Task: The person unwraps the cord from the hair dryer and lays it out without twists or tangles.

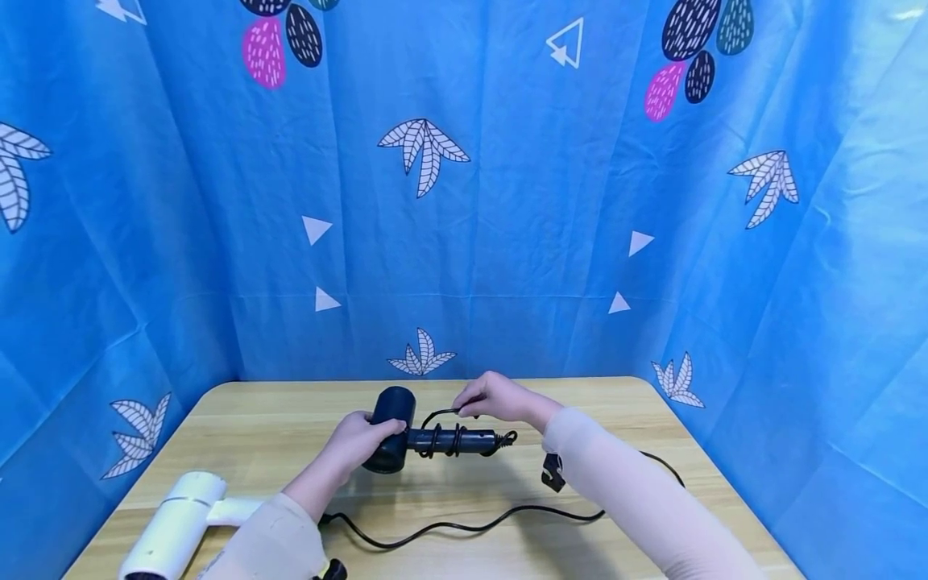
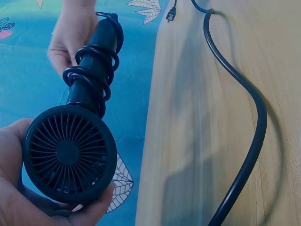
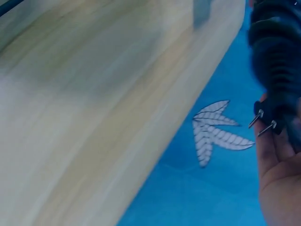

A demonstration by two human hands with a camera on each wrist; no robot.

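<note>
A black hair dryer [image 1: 390, 451] is held above the table, its handle [image 1: 471, 441] pointing right and wrapped in loops of its black cord [image 2: 87, 77]. My left hand [image 1: 355, 443] grips the dryer's round head, thumb across it. The vented round end [image 2: 68, 153] shows in the left wrist view. Above the handle, my right hand [image 1: 500, 399] pinches the cord's free end. A two-pronged plug [image 3: 268, 117] lies against its fingers in the right wrist view. That hand is partly cut off there.
A white hair dryer [image 1: 174, 524] lies at the table's left front. A black cord [image 1: 449, 525] runs rightward across the wooden table [image 1: 290, 403] and passes behind the right sleeve. Another plug [image 2: 171, 14] shows in the left wrist view. Blue patterned curtains [image 1: 507, 242] surround the table.
</note>
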